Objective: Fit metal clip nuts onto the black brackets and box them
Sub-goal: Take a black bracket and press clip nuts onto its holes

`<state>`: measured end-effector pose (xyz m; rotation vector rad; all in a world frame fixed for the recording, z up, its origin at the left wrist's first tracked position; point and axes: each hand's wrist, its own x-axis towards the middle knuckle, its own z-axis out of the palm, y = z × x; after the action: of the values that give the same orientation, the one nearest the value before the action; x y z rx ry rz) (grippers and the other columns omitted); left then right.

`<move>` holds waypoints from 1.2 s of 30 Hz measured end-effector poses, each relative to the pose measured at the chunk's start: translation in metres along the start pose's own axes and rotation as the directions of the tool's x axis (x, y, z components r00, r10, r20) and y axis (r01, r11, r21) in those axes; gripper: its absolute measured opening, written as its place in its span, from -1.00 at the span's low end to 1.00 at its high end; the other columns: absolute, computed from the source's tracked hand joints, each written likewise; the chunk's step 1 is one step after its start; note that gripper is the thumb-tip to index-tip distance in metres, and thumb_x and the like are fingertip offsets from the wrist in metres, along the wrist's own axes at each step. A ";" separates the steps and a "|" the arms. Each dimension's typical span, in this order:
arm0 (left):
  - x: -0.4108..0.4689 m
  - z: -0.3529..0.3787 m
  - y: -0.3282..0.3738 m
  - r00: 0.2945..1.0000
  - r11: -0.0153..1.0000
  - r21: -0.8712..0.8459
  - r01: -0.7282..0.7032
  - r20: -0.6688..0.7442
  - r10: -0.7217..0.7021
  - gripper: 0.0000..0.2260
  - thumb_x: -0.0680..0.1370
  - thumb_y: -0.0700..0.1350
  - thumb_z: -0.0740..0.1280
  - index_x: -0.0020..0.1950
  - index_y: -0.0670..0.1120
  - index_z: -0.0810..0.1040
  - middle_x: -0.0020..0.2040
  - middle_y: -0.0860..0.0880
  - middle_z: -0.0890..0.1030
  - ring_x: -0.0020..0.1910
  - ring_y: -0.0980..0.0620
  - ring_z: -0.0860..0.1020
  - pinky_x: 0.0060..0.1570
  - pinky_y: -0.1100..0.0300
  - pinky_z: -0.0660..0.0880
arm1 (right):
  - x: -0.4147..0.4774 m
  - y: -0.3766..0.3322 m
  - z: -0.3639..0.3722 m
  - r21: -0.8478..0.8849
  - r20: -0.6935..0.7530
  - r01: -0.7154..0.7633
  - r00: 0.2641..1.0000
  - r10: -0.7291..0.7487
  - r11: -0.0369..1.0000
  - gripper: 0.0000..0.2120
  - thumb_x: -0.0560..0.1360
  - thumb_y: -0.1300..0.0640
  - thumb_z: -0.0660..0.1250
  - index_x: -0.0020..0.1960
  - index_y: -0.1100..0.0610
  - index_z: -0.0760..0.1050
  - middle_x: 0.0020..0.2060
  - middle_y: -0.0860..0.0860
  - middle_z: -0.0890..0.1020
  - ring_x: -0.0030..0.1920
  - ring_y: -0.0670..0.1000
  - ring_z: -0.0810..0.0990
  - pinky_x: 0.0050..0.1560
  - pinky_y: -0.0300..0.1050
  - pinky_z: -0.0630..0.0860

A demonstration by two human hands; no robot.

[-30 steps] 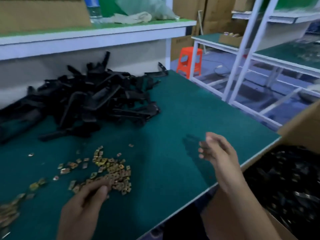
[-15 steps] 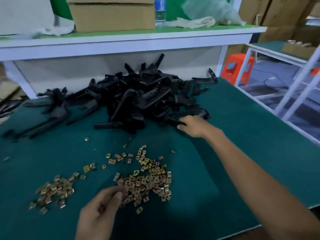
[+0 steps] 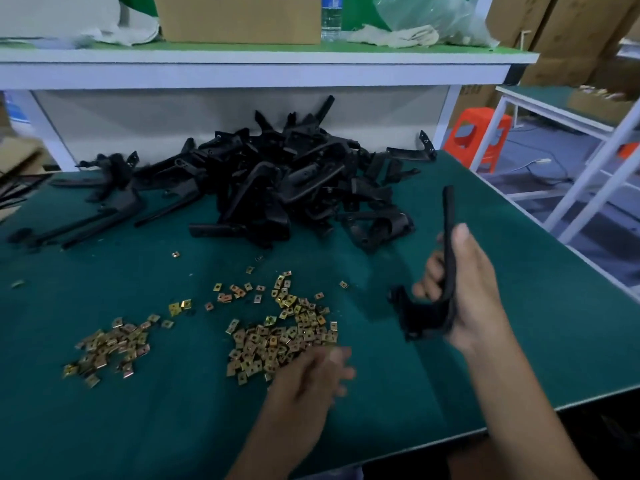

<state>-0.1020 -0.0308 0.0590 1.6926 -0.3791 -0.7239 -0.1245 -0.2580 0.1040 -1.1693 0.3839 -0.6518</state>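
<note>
My right hand [image 3: 465, 289]: gripped one bracket [image 3: 426, 317] upright, centre right, foot lowered to take a nut. My left hand [image 3: 308, 379]: over nuts [image 3: 277, 341], blurred; grasp indeterminable.

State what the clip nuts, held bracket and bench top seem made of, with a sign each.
The clip nuts: metal, likely yellow-plated; they glint gold. The bracket in the right hand: probably moulded plastic, matte black, unshiny. The bench top: seemingly a dull green mat.
</note>
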 end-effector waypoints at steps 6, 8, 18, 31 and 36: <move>0.015 0.039 0.020 0.950 0.778 -0.550 0.304 0.236 -0.205 -0.74 0.57 0.00 0.33 0.10 -0.17 0.62 -0.07 -0.17 0.69 -0.28 -0.02 0.63 -0.26 0.17 0.59 | -0.060 0.046 0.001 -0.074 0.138 0.210 0.970 -0.199 0.975 -0.67 0.42 -0.24 0.48 -0.07 0.01 0.56 -0.43 -0.07 0.43 -0.43 -0.03 0.41 -0.32 -0.14 0.45; 0.022 0.036 0.017 0.983 0.774 -0.606 0.182 0.131 -0.128 -0.81 0.52 -0.23 0.42 0.13 -0.21 0.63 0.01 -0.17 0.68 -0.15 -0.03 0.67 -0.15 0.19 0.61 | -0.066 0.057 -0.004 -0.187 0.095 0.256 0.966 -0.242 0.948 -0.81 0.44 -0.12 0.43 -0.01 -0.07 0.58 -0.23 -0.12 0.59 -0.18 -0.06 0.59 -0.12 -0.20 0.54; 0.135 -0.016 -0.002 0.905 0.542 0.831 -0.123 -0.130 0.405 -0.78 0.66 -0.05 0.27 0.24 -0.02 0.62 0.12 -0.01 0.65 0.13 0.02 0.55 0.15 0.14 0.49 | -0.055 0.085 0.001 0.136 -0.111 -0.239 0.961 0.255 0.961 -0.67 0.51 -0.18 0.29 0.16 -0.08 0.66 0.13 -0.05 0.71 0.09 -0.03 0.70 -0.12 -0.12 0.62; 0.104 -0.030 -0.003 0.936 0.860 0.483 -0.167 -0.198 0.293 -0.88 0.64 0.00 0.29 0.13 0.12 0.60 -0.04 0.22 0.65 -0.06 0.31 0.59 -0.20 0.48 0.45 | -0.042 0.092 0.009 0.421 0.045 -0.321 0.942 0.334 0.849 -0.74 0.39 -0.02 0.43 0.04 0.00 0.71 -0.11 0.00 0.68 -0.28 -0.04 0.61 -0.42 -0.22 0.49; 0.066 -0.034 -0.005 0.978 0.972 -0.216 -0.097 -0.203 0.052 -0.82 0.60 -0.28 0.35 0.09 -0.07 0.68 -0.06 0.02 0.73 -0.05 0.08 0.70 -0.08 0.29 0.60 | -0.042 0.099 0.027 0.404 0.041 -0.281 0.956 0.290 0.870 -0.91 0.43 0.07 0.45 -0.07 -0.03 0.68 -0.15 -0.06 0.67 -0.26 -0.17 0.62 -0.37 -0.33 0.51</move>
<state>-0.0306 -0.0436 0.0409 1.5108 -0.2126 -0.5181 -0.1132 -0.1878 0.0190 -0.6889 0.4066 -0.4543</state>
